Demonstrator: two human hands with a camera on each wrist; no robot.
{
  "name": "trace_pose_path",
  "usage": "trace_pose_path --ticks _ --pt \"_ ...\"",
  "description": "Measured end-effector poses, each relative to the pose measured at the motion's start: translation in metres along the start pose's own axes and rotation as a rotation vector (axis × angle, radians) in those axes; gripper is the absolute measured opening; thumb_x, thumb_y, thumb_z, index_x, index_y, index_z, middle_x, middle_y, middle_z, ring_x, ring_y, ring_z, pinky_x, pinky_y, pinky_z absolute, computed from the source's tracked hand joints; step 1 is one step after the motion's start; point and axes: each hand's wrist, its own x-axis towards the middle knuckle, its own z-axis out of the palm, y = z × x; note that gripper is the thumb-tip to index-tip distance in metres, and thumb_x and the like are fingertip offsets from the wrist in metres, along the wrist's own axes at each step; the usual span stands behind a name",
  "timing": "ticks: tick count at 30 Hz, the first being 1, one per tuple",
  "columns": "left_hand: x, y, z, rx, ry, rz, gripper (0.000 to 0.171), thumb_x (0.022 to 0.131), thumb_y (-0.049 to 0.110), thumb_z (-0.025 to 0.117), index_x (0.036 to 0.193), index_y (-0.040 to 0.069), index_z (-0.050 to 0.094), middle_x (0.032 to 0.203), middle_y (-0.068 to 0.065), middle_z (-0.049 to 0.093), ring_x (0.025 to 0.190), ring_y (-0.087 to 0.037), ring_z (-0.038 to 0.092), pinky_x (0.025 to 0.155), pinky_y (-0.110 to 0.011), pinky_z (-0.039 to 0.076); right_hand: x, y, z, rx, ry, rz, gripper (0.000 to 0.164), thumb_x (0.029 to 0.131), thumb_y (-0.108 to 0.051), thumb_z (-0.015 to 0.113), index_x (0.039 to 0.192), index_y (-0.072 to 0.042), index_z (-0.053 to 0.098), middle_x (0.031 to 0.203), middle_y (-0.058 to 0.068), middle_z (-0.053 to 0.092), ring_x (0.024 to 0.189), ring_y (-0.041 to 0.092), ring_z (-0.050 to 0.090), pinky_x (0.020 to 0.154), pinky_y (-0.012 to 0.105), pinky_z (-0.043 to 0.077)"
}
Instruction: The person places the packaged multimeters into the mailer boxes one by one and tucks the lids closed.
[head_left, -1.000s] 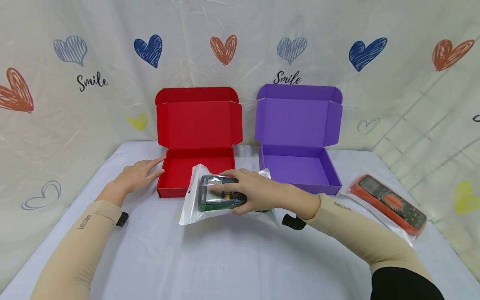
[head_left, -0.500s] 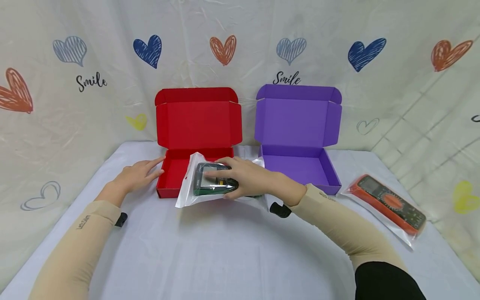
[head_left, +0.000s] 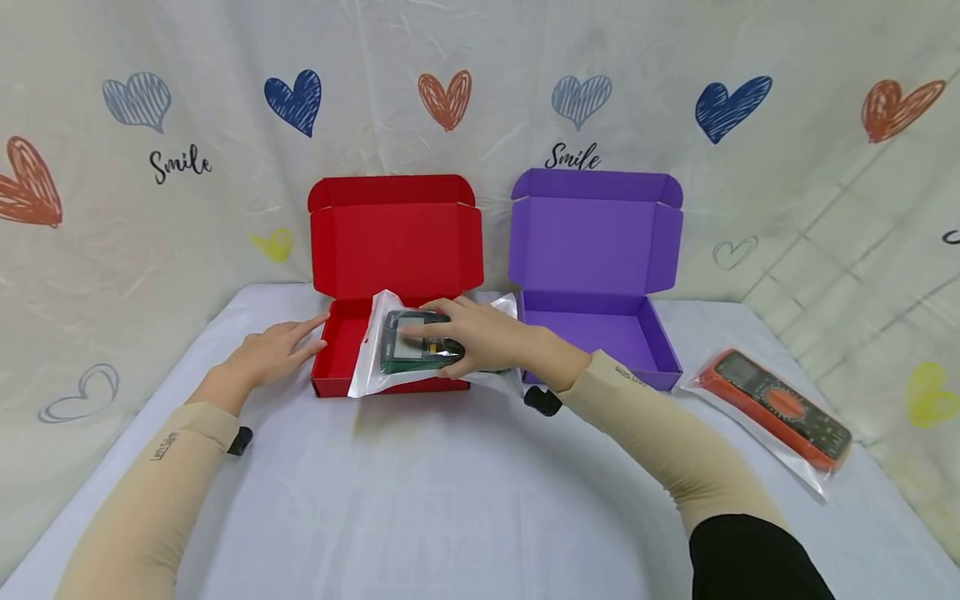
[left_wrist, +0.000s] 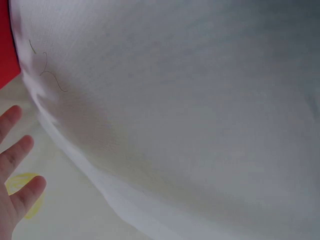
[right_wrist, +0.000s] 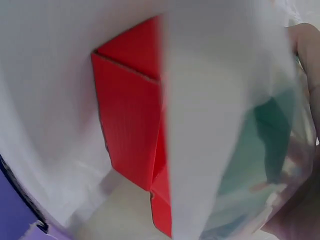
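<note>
My right hand (head_left: 487, 337) grips a green-and-black multimeter (head_left: 397, 346) in a clear-and-white plastic bag, from above. It hangs tilted over the front of the open red box (head_left: 397, 250), hiding part of the box's inside and front wall. In the right wrist view the bag (right_wrist: 200, 125) covers much of the red box (right_wrist: 127, 115). My left hand (head_left: 266, 358) has its fingers extended, with the fingertips at the red box's left wall. The left wrist view shows several spread fingers (left_wrist: 22, 155) of that hand.
An open purple box (head_left: 592, 250) stands right of the red one, its lid upright. Farther right lies an orange multimeter (head_left: 783, 408) in a plastic bag. White cloth (head_left: 450, 517) covers the table, and a curtain with printed hearts hangs behind.
My right hand has carried the bagged green-and-black multimeter away from me and slightly left, farther over the red box. The left hand stays at the box's left wall.
</note>
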Motion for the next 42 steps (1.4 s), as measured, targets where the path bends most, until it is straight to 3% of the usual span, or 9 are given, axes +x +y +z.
trace_pose_path --ticks 21,28,42 --pt "0.002 0.001 -0.002 0.011 -0.007 -0.007 0.071 0.105 0.051 0.046 0.163 0.015 0.026 0.151 -0.032 0.042 0.136 -0.051 0.039 0.100 -0.078 0.035 0.029 0.018 0.006 0.027 -0.061 0.063 0.080 0.091 -0.035 0.078 0.160 -0.033 0.038 0.159 0.009 0.038 0.132 0.026 0.045 0.104 0.042 0.045" --pt "0.000 0.001 -0.001 -0.015 -0.018 -0.029 0.073 0.104 0.055 0.045 0.164 0.016 0.025 0.153 -0.032 0.040 0.138 -0.052 0.037 0.102 -0.079 0.031 0.040 0.026 0.016 0.065 -0.096 0.084 0.079 0.092 -0.035 0.077 0.160 -0.036 0.036 0.160 0.007 0.035 0.137 0.026 0.041 0.109 0.044 0.042" --pt "0.000 0.004 -0.004 -0.006 -0.038 -0.040 0.075 0.104 0.055 0.047 0.164 0.015 0.024 0.153 -0.032 0.038 0.138 -0.052 0.036 0.102 -0.079 0.031 0.054 0.033 0.023 0.167 -0.101 0.139 0.079 0.093 -0.033 0.077 0.160 -0.037 0.036 0.161 0.008 0.034 0.141 0.026 0.036 0.107 0.044 0.046"
